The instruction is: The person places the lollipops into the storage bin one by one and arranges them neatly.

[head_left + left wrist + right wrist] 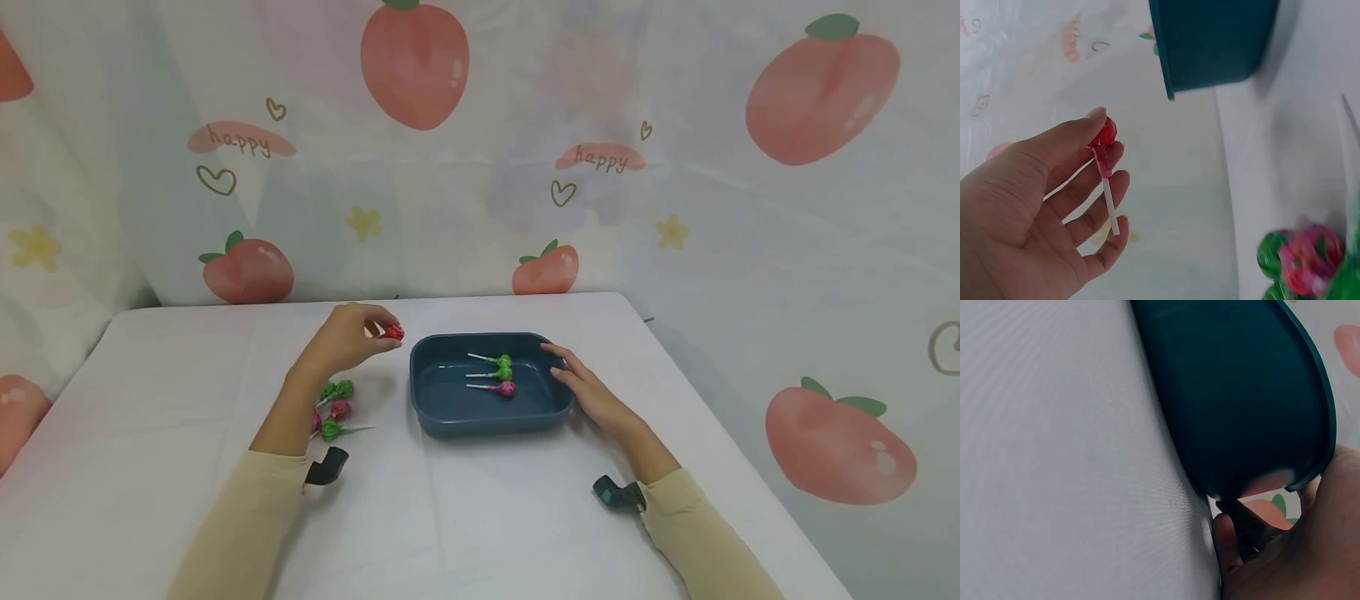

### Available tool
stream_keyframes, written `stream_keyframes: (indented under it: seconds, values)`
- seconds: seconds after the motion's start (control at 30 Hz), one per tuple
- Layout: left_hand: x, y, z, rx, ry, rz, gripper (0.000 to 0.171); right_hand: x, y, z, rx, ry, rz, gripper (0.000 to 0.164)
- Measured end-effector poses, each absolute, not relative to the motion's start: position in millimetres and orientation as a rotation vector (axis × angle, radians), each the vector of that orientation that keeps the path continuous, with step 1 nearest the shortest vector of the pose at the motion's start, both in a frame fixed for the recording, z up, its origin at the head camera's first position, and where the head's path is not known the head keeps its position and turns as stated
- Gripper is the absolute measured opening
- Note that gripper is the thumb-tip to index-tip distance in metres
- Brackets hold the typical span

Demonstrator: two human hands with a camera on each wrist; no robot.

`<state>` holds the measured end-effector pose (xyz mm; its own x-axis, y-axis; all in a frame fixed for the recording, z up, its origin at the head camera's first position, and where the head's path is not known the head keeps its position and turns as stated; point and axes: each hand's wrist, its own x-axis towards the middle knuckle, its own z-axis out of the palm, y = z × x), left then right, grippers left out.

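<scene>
A red-wrapped lollipop (1104, 159) is pinched between the thumb and fingers of my left hand (343, 340), raised left of the dark blue dish (480, 428). Its white stick points down along the fingers in the left wrist view. My right hand (600, 402) holds the dish at its right end, with fingertips over the rim and other fingers against the outer wall. Inside the dish lie two green lollipops (504, 374) and a pink lollipop (507, 389), sticks to the left.
Several green and pink lollipops (341, 409) lie in a loose pile on the white tablecloth (375, 517), partly hidden behind the left forearm. A patterned curtain (465, 192) hangs behind the table. Black wrist devices (327, 467) sit at both sleeves.
</scene>
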<state>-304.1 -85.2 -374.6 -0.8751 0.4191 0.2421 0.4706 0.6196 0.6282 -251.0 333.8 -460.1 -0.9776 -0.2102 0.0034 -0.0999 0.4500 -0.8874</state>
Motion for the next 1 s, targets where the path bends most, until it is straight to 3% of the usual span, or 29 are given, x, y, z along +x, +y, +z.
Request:
stream_keyframes:
  seconds: [0.4, 1.0]
  values:
    - [-294.6, -37.1, -362.5, -0.870, -2.717, -1.178, 0.020, -248.3, 330.5, -458.0, -0.283, 2.577, -1.569, 0.050]
    - [-292.0, 3.7, -375.6, -0.962, -2.720, -1.244, 0.022, -249.9, 332.5, -459.3, -0.273, 2.597, -1.554, 0.050]
